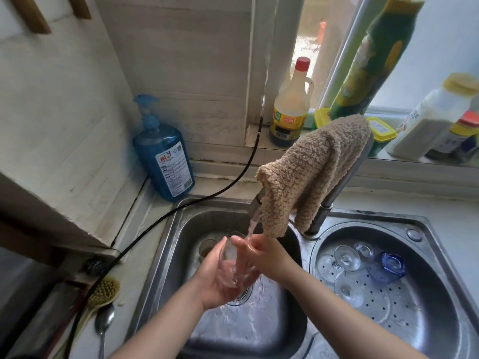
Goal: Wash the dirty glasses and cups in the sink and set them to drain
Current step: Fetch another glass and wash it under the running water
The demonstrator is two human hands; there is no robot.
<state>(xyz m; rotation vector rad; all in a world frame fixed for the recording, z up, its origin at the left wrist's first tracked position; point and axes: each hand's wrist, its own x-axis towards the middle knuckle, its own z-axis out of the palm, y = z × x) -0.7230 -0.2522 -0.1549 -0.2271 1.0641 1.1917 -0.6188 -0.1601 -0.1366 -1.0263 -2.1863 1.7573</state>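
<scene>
My left hand (212, 277) cups a clear glass (233, 265) from below, over the left sink basin (181, 224). Water runs from the faucet spout (255, 216) onto the glass. My right hand (261, 251) reaches into the glass mouth, its fingers inside and under the stream. A small cup (207, 248) stands in the basin behind the glass. In the right basin's perforated drain tray (388, 301) lie several clear glasses (347, 257) and a blue glass (392, 263).
A beige cloth (313, 172) hangs over the faucet. A blue soap pump bottle (163, 154) stands at the back left corner. A black hose (155, 224) runs across the counter. A brush (103, 291) and spoon (103, 320) lie at left. Bottles line the windowsill.
</scene>
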